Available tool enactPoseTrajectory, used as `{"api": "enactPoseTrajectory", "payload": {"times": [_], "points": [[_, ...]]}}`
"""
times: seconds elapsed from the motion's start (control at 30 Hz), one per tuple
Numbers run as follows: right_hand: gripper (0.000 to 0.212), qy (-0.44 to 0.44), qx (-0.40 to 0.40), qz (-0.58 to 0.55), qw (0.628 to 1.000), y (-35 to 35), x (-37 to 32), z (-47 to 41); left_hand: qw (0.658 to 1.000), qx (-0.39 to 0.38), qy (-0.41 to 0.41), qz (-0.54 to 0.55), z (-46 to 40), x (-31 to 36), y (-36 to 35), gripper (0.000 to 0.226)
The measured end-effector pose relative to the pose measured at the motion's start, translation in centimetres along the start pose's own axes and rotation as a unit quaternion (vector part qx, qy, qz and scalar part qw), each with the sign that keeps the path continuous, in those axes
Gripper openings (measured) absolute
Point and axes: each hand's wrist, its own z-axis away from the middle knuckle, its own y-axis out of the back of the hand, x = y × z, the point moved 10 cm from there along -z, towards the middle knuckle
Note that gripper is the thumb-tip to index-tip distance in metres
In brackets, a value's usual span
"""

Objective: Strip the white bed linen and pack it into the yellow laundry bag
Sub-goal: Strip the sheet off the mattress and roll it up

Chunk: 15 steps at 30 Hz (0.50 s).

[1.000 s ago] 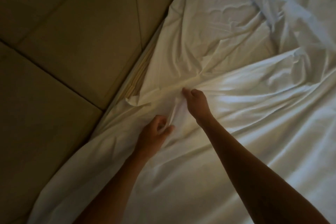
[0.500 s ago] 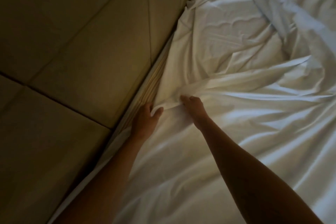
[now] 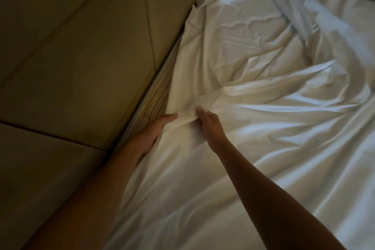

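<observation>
The white bed sheet (image 3: 233, 168) covers the mattress, creased and pulled up into a ridge near the headboard side. My left hand (image 3: 151, 133) reaches into the gap at the bed's edge, its thumb on the bunched sheet edge and its fingers hidden under the cloth. My right hand (image 3: 210, 123) grips a fold of the same sheet just to the right, fingers curled into the fabric. A rumpled white duvet (image 3: 324, 18) lies at the upper right. The yellow laundry bag is not in view.
A padded beige headboard (image 3: 81, 67) with stitched panels fills the left side. A strip of striped mattress (image 3: 156, 99) shows in the gap between headboard and sheet. The room is dim.
My left hand has moved from the top of the sheet to the bed's edge by the headboard and slid under the sheet edge. More striped mattress shows. My right hand keeps its hold.
</observation>
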Motion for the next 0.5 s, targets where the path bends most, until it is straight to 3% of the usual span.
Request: {"api": "enactPoseTrajectory", "payload": {"times": [0.13,0.3,0.4,0.5], "points": [[0.039,0.004,0.023,-0.003,1.000,0.3,-0.6,0.4,0.999,-0.014,0.038,0.002,0.9,-1.0,-0.3,0.024],[0.035,-0.002,0.039,0.043,0.998,0.2,-0.4,0.7,0.998,-0.001,0.026,0.054,0.4,-1.4,-0.3,0.039],[0.036,0.013,0.049,0.113,0.992,0.6,-0.8,0.9,0.998,0.044,-0.006,-0.036,0.8,-0.4,0.2,0.028],[0.034,0.012,0.052,0.151,0.987,1.3,0.2,1.2,0.984,0.136,-0.012,-0.116,0.6,0.2,1.6,0.043]]}}
